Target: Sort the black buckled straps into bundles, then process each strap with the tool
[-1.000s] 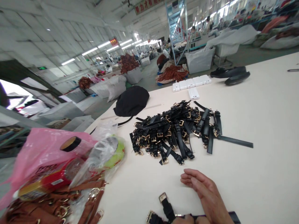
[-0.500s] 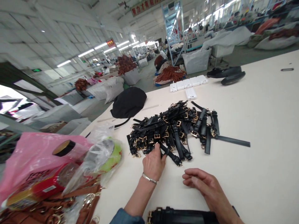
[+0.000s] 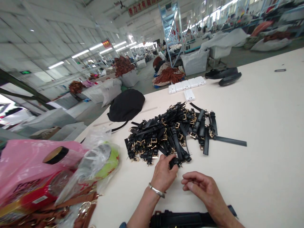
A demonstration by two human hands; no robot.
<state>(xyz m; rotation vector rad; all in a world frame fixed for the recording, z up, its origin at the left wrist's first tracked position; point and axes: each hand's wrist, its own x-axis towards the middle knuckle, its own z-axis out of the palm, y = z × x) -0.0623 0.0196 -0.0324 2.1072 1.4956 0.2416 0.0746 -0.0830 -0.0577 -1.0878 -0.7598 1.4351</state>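
Observation:
A heap of black buckle straps (image 3: 163,126) with gold-coloured buckles lies on the pale table. At its near edge my left hand (image 3: 164,173), with a silver bangle on the wrist, has its thumb and fingers closed around a black strap (image 3: 175,162). To the right, my right hand (image 3: 201,186) hovers over the tabletop with its fingers loosely curved and nothing in them. Below both hands, a bundle of black straps (image 3: 180,219) lies at the bottom edge, partly hidden behind my right forearm.
Left of the heap sit a clear plastic bag with a green item (image 3: 106,161), a red-labelled jar (image 3: 47,190), a pink bag (image 3: 21,158) and brown straps (image 3: 78,209). Farther back are a black cloth bag (image 3: 127,104), several white boxes (image 3: 189,95) and a black object (image 3: 223,75).
My left hand has shifted right and toward me, along the heap's front, and now grips a strap there. My right hand has hardly moved. The view has turned slightly.

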